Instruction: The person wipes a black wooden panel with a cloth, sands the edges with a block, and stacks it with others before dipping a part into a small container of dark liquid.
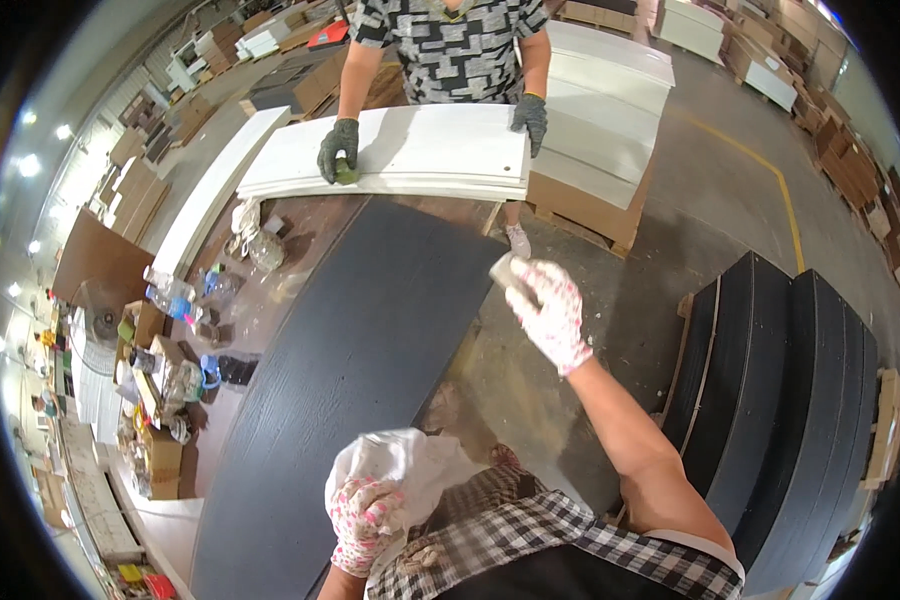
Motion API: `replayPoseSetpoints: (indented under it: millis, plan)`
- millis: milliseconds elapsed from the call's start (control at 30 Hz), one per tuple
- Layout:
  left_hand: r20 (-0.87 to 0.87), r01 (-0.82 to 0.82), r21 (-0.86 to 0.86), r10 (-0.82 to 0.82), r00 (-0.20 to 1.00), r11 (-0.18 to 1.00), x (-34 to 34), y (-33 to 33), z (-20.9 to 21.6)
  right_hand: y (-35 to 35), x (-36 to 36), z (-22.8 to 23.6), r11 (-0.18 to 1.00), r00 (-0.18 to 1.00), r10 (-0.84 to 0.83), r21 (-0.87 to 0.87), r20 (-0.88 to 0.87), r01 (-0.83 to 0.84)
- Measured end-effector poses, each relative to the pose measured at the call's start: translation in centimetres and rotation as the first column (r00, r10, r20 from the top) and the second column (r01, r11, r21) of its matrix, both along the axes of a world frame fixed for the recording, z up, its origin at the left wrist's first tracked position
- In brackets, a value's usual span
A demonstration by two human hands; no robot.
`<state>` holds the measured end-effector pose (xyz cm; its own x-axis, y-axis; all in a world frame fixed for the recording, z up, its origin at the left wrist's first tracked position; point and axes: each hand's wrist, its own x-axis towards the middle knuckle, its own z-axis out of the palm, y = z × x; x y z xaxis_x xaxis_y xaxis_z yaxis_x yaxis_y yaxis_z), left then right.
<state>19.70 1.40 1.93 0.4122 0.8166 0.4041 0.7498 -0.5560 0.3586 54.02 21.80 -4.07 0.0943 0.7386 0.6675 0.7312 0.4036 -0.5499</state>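
Observation:
A long dark grey panel with a faint wood-grain surface lies on the brown worktable before me. Near its lower right edge, my left hand, in a white glove with pink spots, is closed around a crumpled white cloth. My right hand, gloved alike, is raised just off the panel's far right corner. Between its thumb and fingers it pinches a small pale block, which looks like a sanding block. A checked black-and-white apron covers my front.
Across the table a person in dark gloves handles stacked white panels. Bottles, a bag and boxes crowd the table's left side. Stacked dark panels stand on a pallet at right; white panels stand behind.

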Motion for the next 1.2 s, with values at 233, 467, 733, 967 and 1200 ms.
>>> replayPoseSetpoints:
  millis: [233, 467, 733, 967, 1200]
  plan:
    - [0.125, 0.125, -0.422, -0.079, 0.989, 0.898, -1.0, -5.8, 0.8, -4.4, -4.3, -0.5, 0.995, 0.991, 0.096, -0.024, 0.088, -0.094]
    - [0.153, 0.090, -0.553, -0.005, 0.988, 0.828, -5.6, -13.8, -3.5, -16.4, -14.7, 0.9, 0.969, 0.954, 0.245, -0.064, 0.170, -0.238]
    - [0.202, -0.088, -0.511, 0.220, 0.954, 0.855, -17.1, -31.3, -13.1, -32.5, -30.6, 0.8, 0.894, 0.882, 0.448, -0.066, 0.148, -0.443]
    - [0.216, -0.240, -0.579, 0.430, 0.877, 0.779, -24.6, -45.6, -10.7, -47.6, -44.9, 0.6, 0.757, 0.733, 0.649, -0.077, 0.204, -0.649]
    - [0.269, -0.365, -0.500, 0.542, 0.797, 0.785, -28.2, -53.0, -11.1, -56.3, -55.7, 1.5, 0.500, 0.455, 0.860, -0.206, 0.230, -0.841]
